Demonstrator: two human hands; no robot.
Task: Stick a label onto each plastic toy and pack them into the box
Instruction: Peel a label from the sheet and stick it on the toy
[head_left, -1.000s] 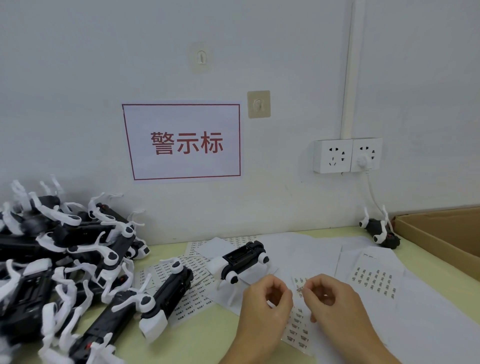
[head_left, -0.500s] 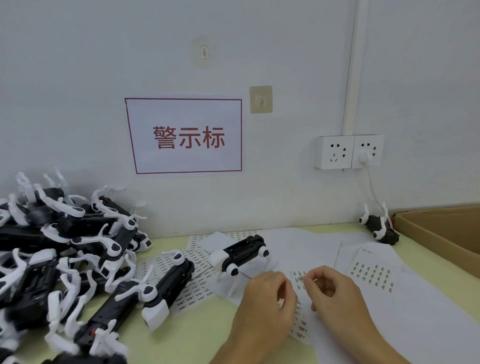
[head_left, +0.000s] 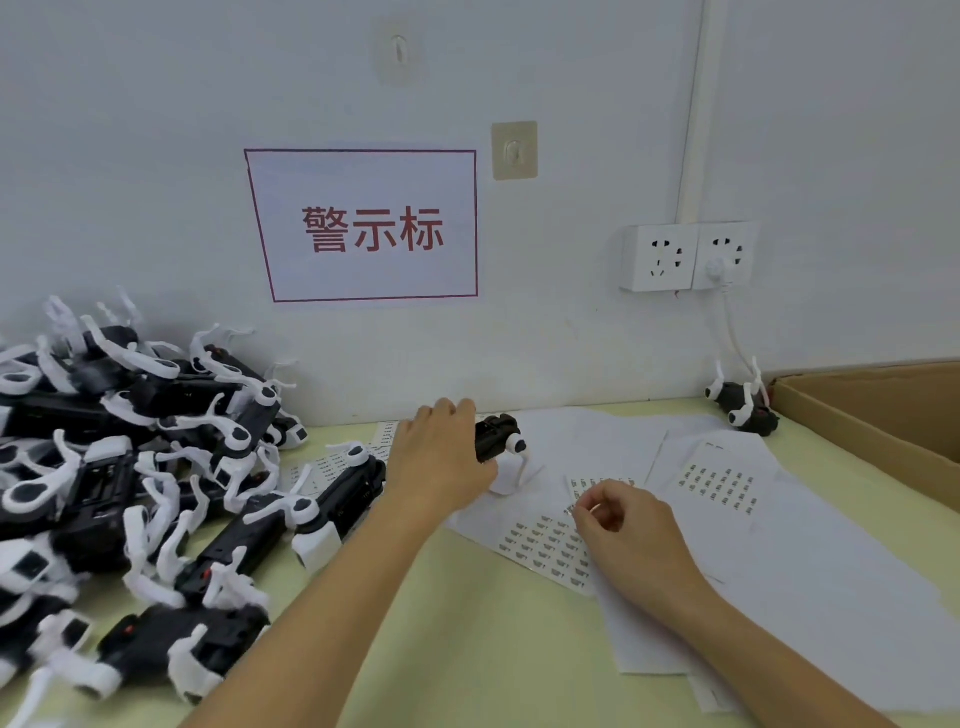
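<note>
A black-and-white plastic toy (head_left: 501, 439) stands on white paper in the middle of the table. My left hand (head_left: 441, 457) grips its left part and hides most of its body. My right hand (head_left: 628, 525) hovers over a label sheet (head_left: 545, 545), with thumb and forefinger pinched together on what looks like a small label, too small to see clearly. A second label sheet (head_left: 719, 483) lies further right. The cardboard box (head_left: 872, 410) is at the right edge. One toy (head_left: 743, 405) lies beside it by the wall.
A large pile of several black-and-white toys (head_left: 130, 467) fills the left side of the table. More label sheets (head_left: 332, 467) lie under the nearest toy. White backing papers (head_left: 779, 597) cover the right half. A wall socket (head_left: 685, 257) with a plugged cable hangs above.
My left hand has left the label sheet and moved up and left onto the standing toy. My right hand stays over the sheet with its fingers pinched.
</note>
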